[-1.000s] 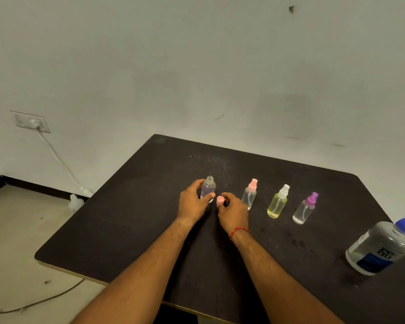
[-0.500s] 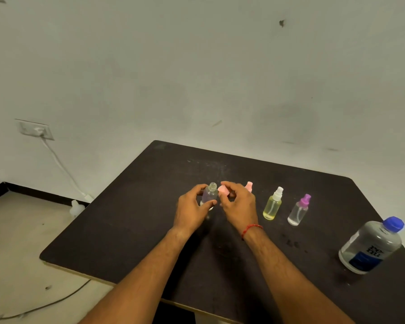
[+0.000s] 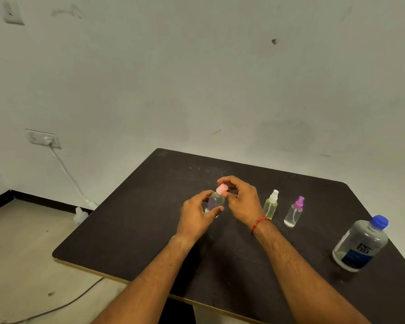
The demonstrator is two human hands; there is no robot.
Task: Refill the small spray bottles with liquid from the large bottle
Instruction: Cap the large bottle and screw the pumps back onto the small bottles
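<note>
Fingers [image 3: 229, 180] of both hands are working well inside the table [image 3: 138, 230] edges. The left hand [image 3: 194, 220] is gripping the small spray bottle [image 3: 215, 201]; the right hand [image 3: 242, 203] is pinching its pink cap [image 3: 222, 189].

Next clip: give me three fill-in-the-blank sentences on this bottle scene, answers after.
The left hand grips a small clear plastic spray bottle while the right hand pinches its ___ sprayer cap. The small bottle of yellow liquid has a ___ sprayer. The large clear plastic bottle carries a ___ screw cap.
Missing: pink, white, blue.
</note>
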